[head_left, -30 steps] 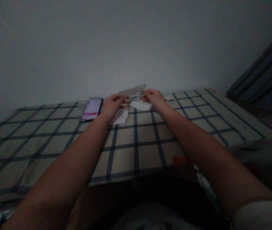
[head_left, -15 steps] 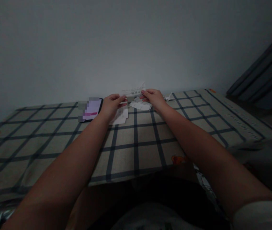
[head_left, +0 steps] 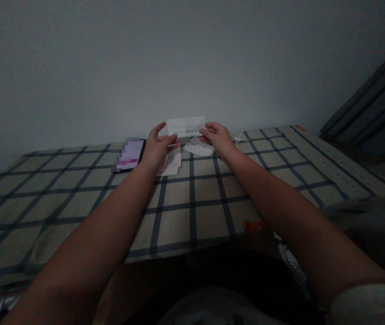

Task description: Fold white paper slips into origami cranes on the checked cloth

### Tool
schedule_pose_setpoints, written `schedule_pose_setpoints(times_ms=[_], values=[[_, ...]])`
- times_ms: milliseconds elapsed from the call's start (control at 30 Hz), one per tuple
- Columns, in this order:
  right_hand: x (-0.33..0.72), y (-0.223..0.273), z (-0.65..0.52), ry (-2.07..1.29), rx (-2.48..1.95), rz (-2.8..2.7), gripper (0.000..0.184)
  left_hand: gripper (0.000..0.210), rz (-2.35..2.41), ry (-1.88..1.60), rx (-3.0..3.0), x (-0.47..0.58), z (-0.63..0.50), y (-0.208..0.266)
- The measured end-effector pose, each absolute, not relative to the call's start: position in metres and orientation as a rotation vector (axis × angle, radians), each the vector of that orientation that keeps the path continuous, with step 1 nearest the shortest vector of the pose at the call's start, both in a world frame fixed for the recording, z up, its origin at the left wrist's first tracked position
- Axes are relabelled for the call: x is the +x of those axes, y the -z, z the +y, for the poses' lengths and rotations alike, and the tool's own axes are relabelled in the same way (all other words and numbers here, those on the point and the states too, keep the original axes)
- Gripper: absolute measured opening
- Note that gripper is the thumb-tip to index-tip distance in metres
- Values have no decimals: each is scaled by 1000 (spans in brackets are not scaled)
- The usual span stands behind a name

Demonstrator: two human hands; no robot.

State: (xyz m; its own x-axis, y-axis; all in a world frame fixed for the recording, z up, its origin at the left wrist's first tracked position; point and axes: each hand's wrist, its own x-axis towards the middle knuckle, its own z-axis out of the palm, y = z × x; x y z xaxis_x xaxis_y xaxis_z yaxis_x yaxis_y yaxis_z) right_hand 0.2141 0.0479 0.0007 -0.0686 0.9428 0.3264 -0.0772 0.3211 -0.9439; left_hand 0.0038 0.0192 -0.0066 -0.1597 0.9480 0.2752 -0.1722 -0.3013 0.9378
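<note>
A white printed paper slip is held up above the far side of the table, its face toward me. My left hand pinches its lower left corner between thumb and a finger, with the index finger raised off it. At the right end, my right hand grips the slip with the thumb in front. Under my left hand lies a stack of printed papers, partly covered by the fingers. A creased white paper rests on the cloth just below the held slip.
A phone with a lit screen lies left of my left hand. The checked tablecloth covers the table, which meets a plain wall. White cord-like material is beyond my right hand. A dark curtain hangs at right.
The slip has been straightened and turned flatter toward me, its left edge now upright. My left index finger has lifted away from it. My right hand is nearly still.
</note>
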Motion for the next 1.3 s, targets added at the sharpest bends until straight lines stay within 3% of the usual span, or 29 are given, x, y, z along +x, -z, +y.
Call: schedule_pose_setpoints(times_ms=[100,233,400,467,633,700,1300], values=[[214,0,47,-1030,-870,-1413,30,62,996,-1550,1091,5,18,3],[214,0,43,-1012,-846,-1484,44,35,919,-1395,1049,10,13,2],[215,-2,39,-1027,-808,-1519,60,32,916,-1420,1110,11,12,5],[214,-1,40,-1067,-821,-1493,56,31,953,-1462,1125,10,14,6],[212,0,41,-1184,-846,-1553,15,36,970,-1492,1266,9,13,7],[212,0,41,-1173,-846,-1564,8,40,946,-1469,1302,10,11,6],[210,2,38,-1333,-815,-1551,9,45,919,-1482,1330,10,12,7]])
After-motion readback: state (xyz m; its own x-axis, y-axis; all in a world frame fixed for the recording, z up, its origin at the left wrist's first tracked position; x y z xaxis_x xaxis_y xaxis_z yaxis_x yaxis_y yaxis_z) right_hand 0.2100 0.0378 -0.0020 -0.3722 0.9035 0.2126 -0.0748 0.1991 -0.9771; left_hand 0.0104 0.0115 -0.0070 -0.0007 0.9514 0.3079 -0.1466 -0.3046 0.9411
